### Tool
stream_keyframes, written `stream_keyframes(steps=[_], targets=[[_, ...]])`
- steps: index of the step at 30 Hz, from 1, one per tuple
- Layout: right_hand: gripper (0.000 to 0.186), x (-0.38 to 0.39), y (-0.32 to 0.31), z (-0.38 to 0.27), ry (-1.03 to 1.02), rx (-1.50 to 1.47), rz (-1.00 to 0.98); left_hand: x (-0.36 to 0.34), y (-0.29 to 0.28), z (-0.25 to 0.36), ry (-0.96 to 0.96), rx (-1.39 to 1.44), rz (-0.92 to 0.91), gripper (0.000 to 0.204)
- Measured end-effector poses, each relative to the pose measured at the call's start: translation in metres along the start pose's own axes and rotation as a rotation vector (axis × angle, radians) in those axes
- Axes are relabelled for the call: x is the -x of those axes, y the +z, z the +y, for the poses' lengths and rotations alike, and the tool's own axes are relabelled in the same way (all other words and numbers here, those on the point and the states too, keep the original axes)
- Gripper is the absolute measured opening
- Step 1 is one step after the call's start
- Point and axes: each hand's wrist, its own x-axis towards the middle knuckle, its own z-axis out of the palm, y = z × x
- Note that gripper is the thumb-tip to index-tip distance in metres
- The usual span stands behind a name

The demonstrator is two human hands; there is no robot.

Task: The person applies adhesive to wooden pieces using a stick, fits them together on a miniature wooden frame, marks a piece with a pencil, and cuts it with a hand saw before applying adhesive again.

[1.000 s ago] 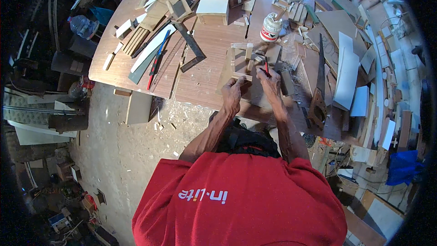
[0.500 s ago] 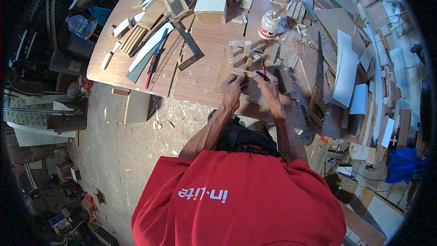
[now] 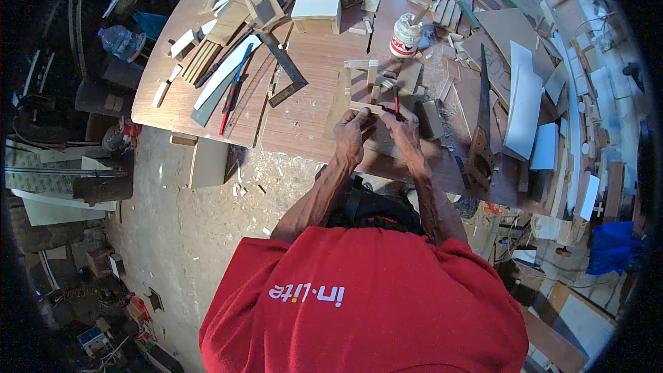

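Item one: the left hand (image 3: 354,132), which we find closed on the near edge of a small wooden frame (image 3: 362,86), fingers curled over a thin light strip of wood (image 3: 364,106) at its near side.

Item two: the right hand (image 3: 404,126), just beside the left and nearly touching it, pinched shut round a red pencil (image 3: 396,99) that stands upright, its tip toward the strip. We cannot tell whether the tip touches the wood.

Item three: the frame itself, made of pale slats, lying flat on the brown workbench (image 3: 304,117) near its near edge, directly beyond both hands.

Item four, surroundings. To the right of the hands we record a handsaw (image 3: 479,139) lying with its dark handle toward the near edge, and white boards (image 3: 523,107) farther right. Beyond the frame stands a white glue tub (image 3: 405,35). To the left lie a metal try square (image 3: 283,69), a blue pen (image 3: 239,71) and a bundle of wooden slats (image 3: 202,61). At the far side sits a white-topped wooden box (image 3: 317,13). Wood chips (image 3: 245,186) litter the floor under the near-left edge of the bench.
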Motion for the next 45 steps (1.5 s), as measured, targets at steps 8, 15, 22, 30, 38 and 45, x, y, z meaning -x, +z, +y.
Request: stream_keyframes(steps=[8,15,22,30,38,45], targets=[[0.025,-0.003,-0.004,0.0,-0.31,0.239,0.022,0.001,0.005,0.001,-0.013,0.053,-0.019,0.019],[0.026,0.008,-0.011,-0.019,-0.378,0.181,-0.034,0.003,0.007,0.003,-0.025,0.136,-0.048,0.021],[0.029,0.02,-0.009,-0.04,-0.349,0.226,-0.046,0.012,0.017,0.011,-0.006,0.168,-0.097,0.023],[0.022,0.018,-0.012,-0.038,-0.554,0.193,0.102,0.028,0.034,0.016,0.308,-0.075,-0.177,0.019],[0.02,0.027,-0.017,-0.032,-0.454,0.15,0.199,0.028,0.038,0.015,0.325,0.005,-0.153,0.016],[0.024,0.026,-0.027,-0.03,-0.154,-0.353,0.283,0.028,0.032,0.02,0.218,0.023,-0.259,0.015]])
